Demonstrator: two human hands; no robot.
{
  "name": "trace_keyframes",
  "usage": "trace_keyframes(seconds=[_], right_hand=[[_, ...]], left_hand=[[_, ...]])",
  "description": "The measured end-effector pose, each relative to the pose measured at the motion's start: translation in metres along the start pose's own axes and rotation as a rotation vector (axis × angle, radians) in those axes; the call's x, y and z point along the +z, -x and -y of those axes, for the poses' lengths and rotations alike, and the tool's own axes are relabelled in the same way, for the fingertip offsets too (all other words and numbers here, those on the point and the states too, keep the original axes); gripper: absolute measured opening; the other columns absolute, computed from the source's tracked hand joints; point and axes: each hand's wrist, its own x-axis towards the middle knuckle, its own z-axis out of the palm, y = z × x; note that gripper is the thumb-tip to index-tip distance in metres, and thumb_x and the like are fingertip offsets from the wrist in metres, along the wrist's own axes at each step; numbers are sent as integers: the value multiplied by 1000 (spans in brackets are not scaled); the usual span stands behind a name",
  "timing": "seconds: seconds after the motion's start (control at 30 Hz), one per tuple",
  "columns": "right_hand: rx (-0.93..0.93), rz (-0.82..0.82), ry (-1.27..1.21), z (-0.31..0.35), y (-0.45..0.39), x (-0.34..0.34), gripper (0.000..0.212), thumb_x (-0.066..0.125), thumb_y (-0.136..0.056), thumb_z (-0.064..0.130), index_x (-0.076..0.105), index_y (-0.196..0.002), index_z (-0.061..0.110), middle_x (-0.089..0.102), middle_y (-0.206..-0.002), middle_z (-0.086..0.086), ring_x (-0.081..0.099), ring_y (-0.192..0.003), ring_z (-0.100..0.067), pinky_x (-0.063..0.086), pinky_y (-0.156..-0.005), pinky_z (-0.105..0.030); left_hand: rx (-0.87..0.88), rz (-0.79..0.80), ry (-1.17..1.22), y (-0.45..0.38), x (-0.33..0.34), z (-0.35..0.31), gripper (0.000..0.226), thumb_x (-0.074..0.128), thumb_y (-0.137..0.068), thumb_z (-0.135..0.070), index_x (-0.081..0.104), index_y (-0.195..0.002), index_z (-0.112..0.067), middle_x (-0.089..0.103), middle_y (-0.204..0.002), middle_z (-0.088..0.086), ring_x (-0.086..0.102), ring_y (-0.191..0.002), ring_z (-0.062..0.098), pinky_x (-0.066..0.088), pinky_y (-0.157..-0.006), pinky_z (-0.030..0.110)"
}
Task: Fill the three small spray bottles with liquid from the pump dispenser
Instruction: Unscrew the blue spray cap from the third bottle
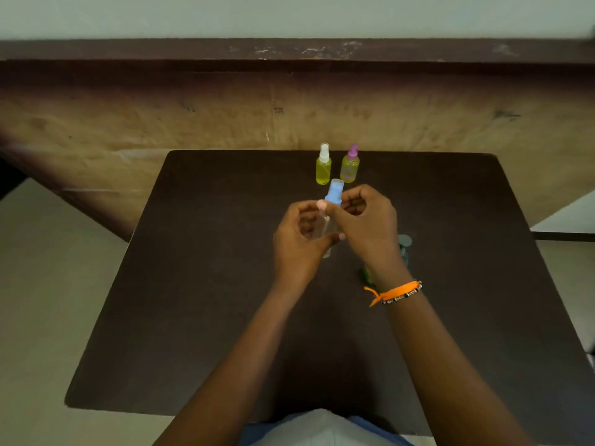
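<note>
Above the middle of the dark table (pixel 193 300), my left hand (pixel 297 239) holds the body of a clear small spray bottle (pixel 324 228), which looks empty. My right hand (pixel 367 220) pinches the bottle's blue spray cap (pixel 334 191). Behind them stand two spray bottles filled with yellow liquid, upright and close together: one with a white cap (pixel 323 165) and one with a purple cap (pixel 350 165). The pump dispenser (pixel 404 247) stands behind my right wrist and is mostly hidden; only its grey top and a bit of green show.
A wooden bench or wall panel (pixel 128 123) runs across just behind the table's far edge. Pale floor lies to the left and right of the table. An orange bracelet (pixel 394 292) circles my right wrist.
</note>
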Motion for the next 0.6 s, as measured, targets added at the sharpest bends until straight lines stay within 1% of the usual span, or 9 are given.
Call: trace_keyframes(seconds=[0.07,0.13,0.2,0.27,0.33,0.37,0.43,0.5,0.6], right_hand=[[-3,-22,-47,-1,11,-7,17,78,-79,23,66,-85,12,64,-72,4,60,-67,-8,54,-62,-30],[-8,9,-99,-1,20,-16,10,73,-84,19,70,-90,11,69,-79,-3,64,-72,-11,53,-60,-27],[-15,100,-145,0,24,-24,10,67,-89,14,71,-97,11,71,-87,-2,65,-78,-8,50,-66,-21],[-13,251,-215,2,25,-33,17,59,-94,9,69,-107,9,71,-96,1,65,-85,-4,50,-75,-16],[12,378,-315,4,26,-40,24,52,-97,6,63,-117,9,68,-105,1,64,-93,-3,51,-80,-14],[15,394,-329,5,26,-42,26,52,-97,7,61,-121,12,67,-107,0,63,-95,-4,51,-81,-14],[11,346,-293,9,26,-41,29,60,-93,11,58,-121,17,64,-109,-3,61,-97,-7,51,-79,-14],[4,262,-274,11,27,-35,34,70,-85,11,58,-116,19,63,-106,-4,61,-96,-11,52,-77,-17],[-32,189,-289,11,27,-34,36,70,-83,1,57,-113,15,63,-97,-2,61,-89,-11,51,-77,-20]], left_hand=[[4,17,-9,11,3,-5,48,82,-63,-9,58,-103,-18,66,-96,-9,63,-88,2,51,-76,17],[-26,62,17,20,3,-7,47,79,-68,-9,56,-108,-16,66,-99,-6,63,-90,3,51,-78,17],[-78,123,108,26,0,-9,48,74,-73,-6,52,-114,-15,67,-102,-2,64,-93,6,52,-81,21],[-97,205,189,30,-4,-10,46,68,-78,-3,49,-118,-16,68,-102,1,64,-97,12,53,-82,22],[-91,256,208,32,-8,-12,44,63,-82,-1,46,-120,-14,68,-103,1,65,-99,14,53,-82,22],[-82,260,207,33,-9,-12,43,63,-82,0,46,-120,-12,68,-103,0,65,-99,13,53,-83,22],[-64,249,186,32,-9,-13,42,64,-80,2,48,-116,-13,66,-105,1,64,-99,12,53,-84,24],[-49,241,166,30,-8,-15,41,67,-78,1,49,-111,-16,65,-108,1,63,-99,9,52,-84,24],[-33,249,154,28,-6,-16,40,68,-77,-1,50,-110,-16,65,-110,3,63,-101,10,52,-85,24]])
